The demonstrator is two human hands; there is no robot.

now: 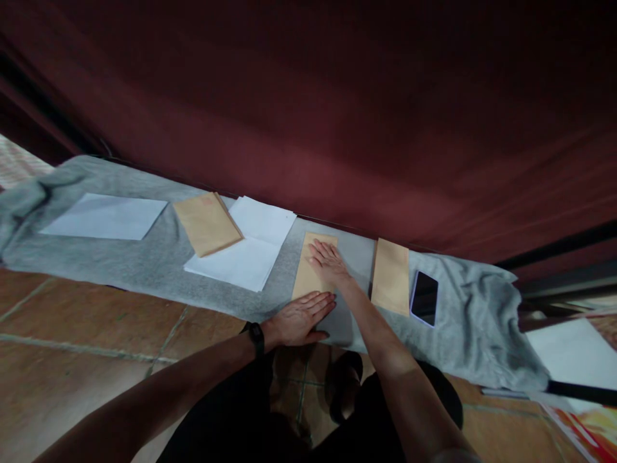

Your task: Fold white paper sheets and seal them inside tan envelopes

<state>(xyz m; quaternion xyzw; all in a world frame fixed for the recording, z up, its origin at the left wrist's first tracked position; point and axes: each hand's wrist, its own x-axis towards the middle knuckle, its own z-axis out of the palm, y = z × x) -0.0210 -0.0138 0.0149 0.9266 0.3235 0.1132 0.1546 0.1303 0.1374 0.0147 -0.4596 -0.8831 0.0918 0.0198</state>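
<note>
Toward the red backdrop [308, 141], the middle envelope [305, 273] points its long axis.

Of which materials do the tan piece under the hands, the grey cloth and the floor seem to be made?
Tan piece: probably matte kraft paper; flat, brownish, without gloss.
Grey cloth: soft-looking, dull fabric, perhaps fleece or knit; it bunches into folds.
Floor: likely ceramic or clay tile, slightly glossy; pale joints and a faint sheen show.

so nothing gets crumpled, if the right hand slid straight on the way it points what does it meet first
Past the brown envelope beneath it, the right hand would probably meet the white sheets first, at their right edge.
</note>
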